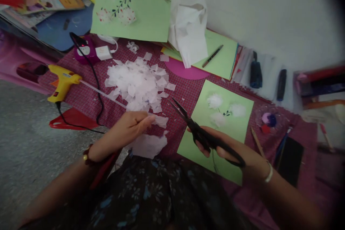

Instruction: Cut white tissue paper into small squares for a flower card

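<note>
My left hand (134,126) is closed, pinching a small strip of white tissue paper (160,120) between thumb and fingers. A larger torn-edged white tissue piece (148,146) lies just below it, near my lap. Beyond that hand spreads a heap of small white tissue squares (137,82). My right hand (238,147) grips black scissors (199,133) by the handles; their blades are slightly parted and point up and left, apart from the paper. Under the scissors lies a green sheet (188,142) bearing white tissue blossoms (215,100) and small dark painted leaves.
A yellow glue gun (62,81) with a long glue stick lies left, its cord near a purple power socket (86,51). A finished-looking flower picture (151,25) leans at the back. Right are a bead dish (269,120), a pencil (258,142) and a black box (289,160).
</note>
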The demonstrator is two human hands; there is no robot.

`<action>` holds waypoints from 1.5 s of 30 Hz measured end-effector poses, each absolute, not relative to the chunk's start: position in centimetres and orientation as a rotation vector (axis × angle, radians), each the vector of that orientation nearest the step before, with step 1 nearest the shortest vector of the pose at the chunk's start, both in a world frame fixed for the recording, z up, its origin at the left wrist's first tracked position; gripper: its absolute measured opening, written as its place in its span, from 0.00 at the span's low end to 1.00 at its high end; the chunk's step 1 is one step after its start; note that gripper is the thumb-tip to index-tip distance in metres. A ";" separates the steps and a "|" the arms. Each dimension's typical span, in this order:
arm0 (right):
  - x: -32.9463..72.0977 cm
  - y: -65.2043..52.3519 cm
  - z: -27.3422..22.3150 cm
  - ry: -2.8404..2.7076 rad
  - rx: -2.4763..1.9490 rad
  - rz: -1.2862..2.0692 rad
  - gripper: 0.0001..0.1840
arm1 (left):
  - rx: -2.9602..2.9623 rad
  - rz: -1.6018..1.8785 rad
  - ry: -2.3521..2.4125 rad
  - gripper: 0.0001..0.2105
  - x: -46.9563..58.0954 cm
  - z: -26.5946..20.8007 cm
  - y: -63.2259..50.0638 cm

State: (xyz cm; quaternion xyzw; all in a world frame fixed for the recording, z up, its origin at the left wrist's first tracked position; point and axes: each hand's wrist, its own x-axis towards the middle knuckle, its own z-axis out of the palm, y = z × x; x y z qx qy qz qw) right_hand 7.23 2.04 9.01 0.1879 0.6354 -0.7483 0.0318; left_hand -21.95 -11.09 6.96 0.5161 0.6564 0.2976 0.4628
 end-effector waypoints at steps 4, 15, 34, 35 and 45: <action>7.6 1.9 9.1 1.975 0.710 -2.268 0.29 | 1.386 0.599 1.629 0.21 -22.5 7.1 -10.9; 8.0 1.1 8.0 1.870 0.782 -2.197 0.33 | 1.746 -0.109 2.047 0.14 -21.4 6.2 -9.6; 5.1 2.7 8.2 2.142 0.497 -2.012 0.44 | 0.667 1.310 1.469 0.15 -24.5 8.8 -8.2; 4.3 2.9 8.2 2.131 0.483 -2.039 0.44 | 0.639 1.326 1.444 0.15 -24.4 8.7 -8.1; -2.6 4.8 8.8 2.006 0.486 -2.256 0.41 | 0.624 1.374 1.409 0.18 -25.9 9.0 -6.8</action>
